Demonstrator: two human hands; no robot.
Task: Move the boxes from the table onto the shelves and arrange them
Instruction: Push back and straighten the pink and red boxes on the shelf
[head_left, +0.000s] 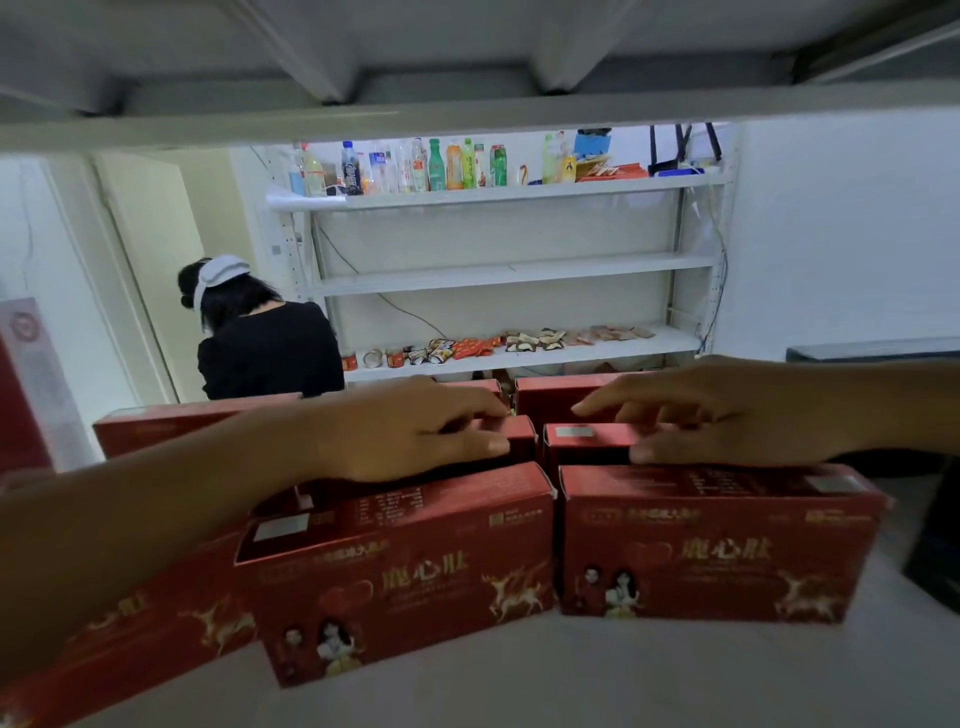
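Note:
Several red boxes with gold deer print stand upright in rows on a white shelf surface (571, 675) close in front of me. The two front boxes are a left box (405, 577) and a right box (717, 545). Behind them stand two more, a left middle box (519, 434) and a right middle box (587, 439). My left hand (415, 431) pinches the top of the left middle box between thumb and fingers. My right hand (717, 410) grips the right middle box the same way. Further red boxes (550, 395) stand behind.
The underside of a white shelf board (467, 119) hangs just overhead. Across the room a white rack (509, 270) holds bottles on top and snack packets below. A person in black (265, 343) bends at its left. A dark object (935, 540) sits at right.

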